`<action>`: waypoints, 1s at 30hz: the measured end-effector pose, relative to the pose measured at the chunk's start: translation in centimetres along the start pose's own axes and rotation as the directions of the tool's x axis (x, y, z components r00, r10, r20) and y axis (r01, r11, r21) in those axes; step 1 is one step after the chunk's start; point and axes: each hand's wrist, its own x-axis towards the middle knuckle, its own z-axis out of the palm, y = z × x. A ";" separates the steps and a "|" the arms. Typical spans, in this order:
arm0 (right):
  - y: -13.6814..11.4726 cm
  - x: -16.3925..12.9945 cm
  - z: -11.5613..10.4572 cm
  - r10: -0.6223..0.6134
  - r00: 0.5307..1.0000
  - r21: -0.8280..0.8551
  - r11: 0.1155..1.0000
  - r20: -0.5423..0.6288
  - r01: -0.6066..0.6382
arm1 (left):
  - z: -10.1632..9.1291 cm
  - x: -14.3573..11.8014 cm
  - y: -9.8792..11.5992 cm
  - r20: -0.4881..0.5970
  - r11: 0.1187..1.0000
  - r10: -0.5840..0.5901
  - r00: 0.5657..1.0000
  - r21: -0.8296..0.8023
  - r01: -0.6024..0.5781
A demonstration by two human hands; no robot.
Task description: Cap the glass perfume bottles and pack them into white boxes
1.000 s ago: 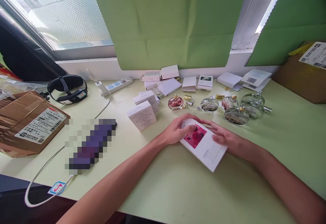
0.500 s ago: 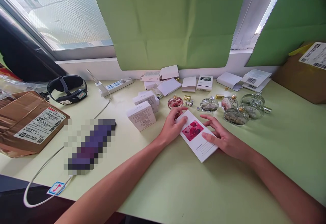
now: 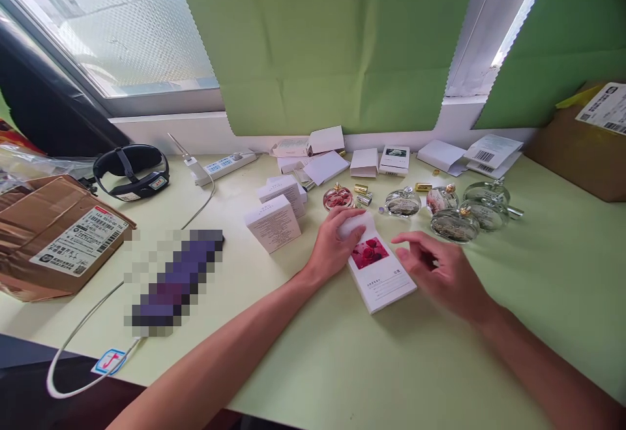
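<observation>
- The left hand [image 3: 332, 247] is gripping the far end of a flat white cardboard box printed with a red rose picture [image 3: 379, 267], its fingers curling over the top edge.
- That box is lying flat on the pale green table [image 3: 342, 365], between the two hands.
- The right hand [image 3: 443, 273] is hovering just beside the box's right edge, fingers loosely spread and holding nothing; whether it is touching the box cannot be told.
- Round clear glass perfume bottles with gold caps [image 3: 452, 221] are standing in a row just beyond the hands.
- Small plain white boxes [image 3: 272, 221] are sitting near the left hand.
</observation>
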 end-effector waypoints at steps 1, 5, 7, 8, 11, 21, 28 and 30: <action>0.1 -0.1 -0.2 -0.065 0.987 -0.012 0.998 -0.144 0.064 | 0.0 0.0 0.1 0.007 1.000 -0.004 1.000 0.019 0.004; 0.9 0.9 -2.3 -0.202 0.706 -0.076 0.976 -0.679 0.206 | -0.1 -0.3 0.7 -0.017 0.977 0.027 0.999 0.214 -0.022; 1.8 1.9 -3.9 -0.184 0.564 -0.086 0.977 -0.805 0.197 | -0.1 -0.7 1.2 -0.061 0.950 0.101 0.993 0.304 -0.078; 2.4 2.4 -4.7 -0.166 0.546 -0.083 0.981 -0.821 0.174 | -0.1 -0.9 1.4 -0.058 0.942 0.147 0.987 0.312 -0.122; 4.2 3.1 -7.1 -0.076 0.704 -0.066 0.997 -0.707 0.041 | 0.0 -1.7 1.9 0.136 0.921 0.296 0.945 0.223 -0.321; 6.6 2.2 -9.6 0.234 0.945 -0.234 0.929 -0.230 -0.287 | 0.4 -1.9 2.4 0.548 0.822 0.363 0.753 0.192 -0.536; 6.8 2.5 -9.1 0.261 0.949 -0.274 0.913 -0.176 -0.302 | 0.4 -2.0 2.9 0.551 0.804 0.411 0.726 0.157 -0.574; 6.4 2.3 -9.4 0.258 0.951 -0.245 0.924 -0.172 -0.295 | 0.5 -2.0 3.1 0.553 0.806 0.422 0.719 0.134 -0.577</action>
